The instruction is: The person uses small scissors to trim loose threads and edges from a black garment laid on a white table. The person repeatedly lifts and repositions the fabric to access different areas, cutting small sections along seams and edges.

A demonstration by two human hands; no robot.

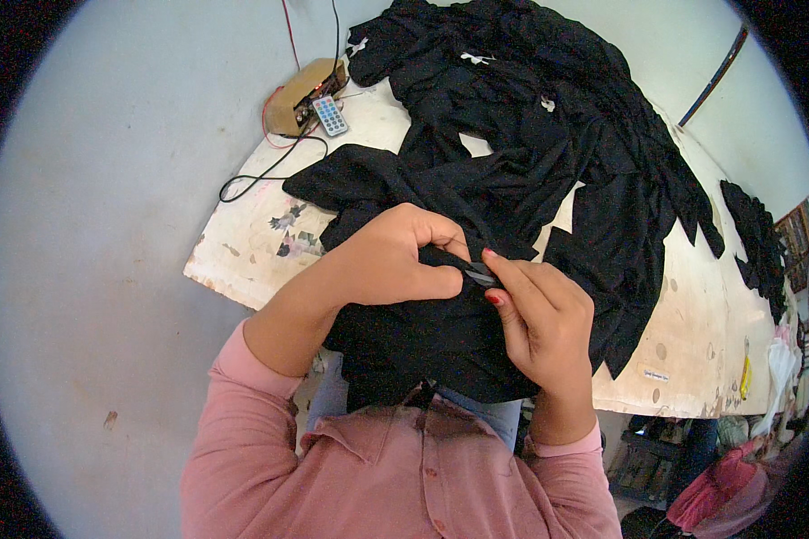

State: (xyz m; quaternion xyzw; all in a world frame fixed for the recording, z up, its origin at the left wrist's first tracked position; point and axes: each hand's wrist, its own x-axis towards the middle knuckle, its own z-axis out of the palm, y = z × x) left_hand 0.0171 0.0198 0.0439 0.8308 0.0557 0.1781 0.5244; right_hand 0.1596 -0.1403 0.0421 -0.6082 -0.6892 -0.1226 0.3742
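Observation:
A piece of black cloth (422,337) hangs over my lap and up onto the table's near edge. My left hand (395,259) is closed on a fold of it, thumb and bent fingers gripping near the middle. Close against it, my right hand (546,310) pinches the same fold between thumb and fingertips. Between the two sets of fingertips shows a small grey, slightly shiny strip (482,278); whether it is part of the cloth or a separate piece I cannot tell. The palm side of my left hand is hidden.
A large heap of black cloth pieces (512,99) covers much of the pale, worn table (692,332). At the back left are a small remote control (330,117) and a brown box with wires (298,99). More black cloth (753,235) and pink fabric (719,490) lie right.

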